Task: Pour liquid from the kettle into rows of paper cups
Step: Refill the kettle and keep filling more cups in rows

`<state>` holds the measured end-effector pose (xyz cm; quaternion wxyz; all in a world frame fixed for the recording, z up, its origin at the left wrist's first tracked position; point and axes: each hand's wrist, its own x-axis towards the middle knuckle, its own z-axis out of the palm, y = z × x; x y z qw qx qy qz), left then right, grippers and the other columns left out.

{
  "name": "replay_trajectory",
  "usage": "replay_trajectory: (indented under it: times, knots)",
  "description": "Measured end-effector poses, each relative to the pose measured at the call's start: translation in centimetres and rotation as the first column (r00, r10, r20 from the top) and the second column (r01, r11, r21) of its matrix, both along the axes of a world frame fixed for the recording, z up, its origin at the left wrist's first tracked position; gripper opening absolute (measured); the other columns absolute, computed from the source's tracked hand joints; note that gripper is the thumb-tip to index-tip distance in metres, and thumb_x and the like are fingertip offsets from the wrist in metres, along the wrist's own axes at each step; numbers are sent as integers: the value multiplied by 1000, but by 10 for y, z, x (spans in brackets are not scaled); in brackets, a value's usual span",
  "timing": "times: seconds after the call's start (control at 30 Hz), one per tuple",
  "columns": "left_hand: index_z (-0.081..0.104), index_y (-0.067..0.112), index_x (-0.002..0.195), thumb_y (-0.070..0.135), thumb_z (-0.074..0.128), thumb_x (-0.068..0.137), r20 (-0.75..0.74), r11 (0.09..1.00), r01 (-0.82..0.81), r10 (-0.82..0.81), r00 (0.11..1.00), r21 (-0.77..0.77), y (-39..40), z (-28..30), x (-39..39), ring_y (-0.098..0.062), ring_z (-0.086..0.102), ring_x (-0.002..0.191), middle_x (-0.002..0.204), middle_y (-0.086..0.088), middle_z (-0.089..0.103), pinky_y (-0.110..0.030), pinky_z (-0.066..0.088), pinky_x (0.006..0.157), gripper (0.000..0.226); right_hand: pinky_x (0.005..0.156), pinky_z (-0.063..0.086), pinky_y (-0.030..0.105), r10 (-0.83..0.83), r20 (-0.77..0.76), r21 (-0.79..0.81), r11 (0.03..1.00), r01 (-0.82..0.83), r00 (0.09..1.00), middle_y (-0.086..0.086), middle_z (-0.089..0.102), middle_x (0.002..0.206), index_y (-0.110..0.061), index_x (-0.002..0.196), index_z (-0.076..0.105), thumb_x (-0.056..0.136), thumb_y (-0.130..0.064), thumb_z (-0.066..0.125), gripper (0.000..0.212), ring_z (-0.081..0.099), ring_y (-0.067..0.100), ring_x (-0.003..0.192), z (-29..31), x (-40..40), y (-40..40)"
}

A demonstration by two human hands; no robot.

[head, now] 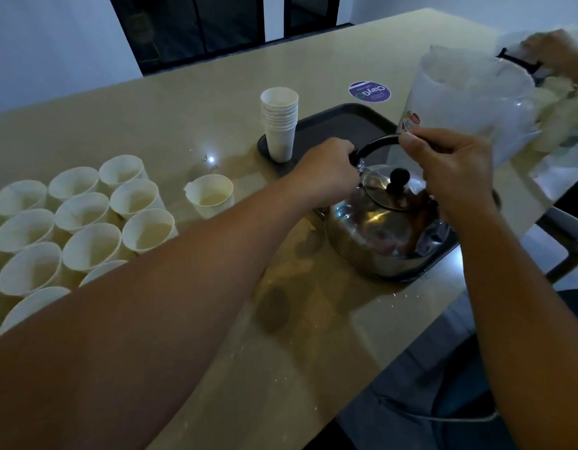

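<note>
A shiny steel kettle [378,235] with a black-knobbed lid stands on the near end of a dark tray [333,125]. Its black arched handle [377,142] is up. My left hand [326,170] grips the handle's left end where it meets the body. My right hand [450,170] pinches the handle near its top. Rows of white paper cups [83,219] holding pale liquid stand close together at the left. One cup [209,194] with a little liquid stands apart between the rows and the kettle.
A stack of empty paper cups [279,121] stands on the tray's far left corner. Another person's hand [560,53] holds a large clear plastic bag [469,102] at the right. A round purple sticker [369,91] lies on the beige table [313,336], whose edge runs along the right.
</note>
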<state>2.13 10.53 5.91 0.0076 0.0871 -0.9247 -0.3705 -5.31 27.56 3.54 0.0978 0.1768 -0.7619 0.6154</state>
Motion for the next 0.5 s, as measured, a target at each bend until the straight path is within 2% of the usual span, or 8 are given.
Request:
replay_trajectory:
  times: [0.1,0.17,0.27,0.37,0.5]
  knots:
    - [52,16,143,10,51,92,45,999,6,-7,999,38,1,-3,-2,-23,53,128,140,-3,57,-40,44,108,51,66,50,14,-33,21,-22,999,34,999,-24,71,69,-29,96,76,87,-30,79,10,63,-5,65,-8,-1,4]
    - [41,16,151,7,48,94,65,999,11,-15,998,52,3,-4,-1,-22,47,134,148,-3,50,-37,40,111,57,71,51,13,-39,5,-11,999,39,999,-25,72,73,-28,100,74,88,-30,77,12,66,-4,72,-12,1,5]
    - [33,18,155,7,48,95,84,998,17,-22,996,65,4,-3,0,-22,43,137,153,-2,44,-31,39,109,63,70,50,11,-37,-8,37,999,37,999,-24,71,75,-27,103,73,91,-33,74,14,65,-6,74,-13,3,6]
    - [27,20,156,6,48,94,104,997,25,-33,994,70,4,-1,2,-22,43,138,156,-2,40,-26,39,102,68,68,49,14,-51,-1,108,993,51,999,-15,68,78,-28,103,73,91,-40,71,17,60,-4,70,-10,3,6]
    - [26,18,156,8,49,94,97,997,56,-61,993,60,3,4,7,-24,51,128,149,-7,48,-30,45,97,67,70,50,20,-69,-18,228,971,71,997,-8,69,83,-29,104,73,90,-50,70,26,63,7,78,-5,4,5]
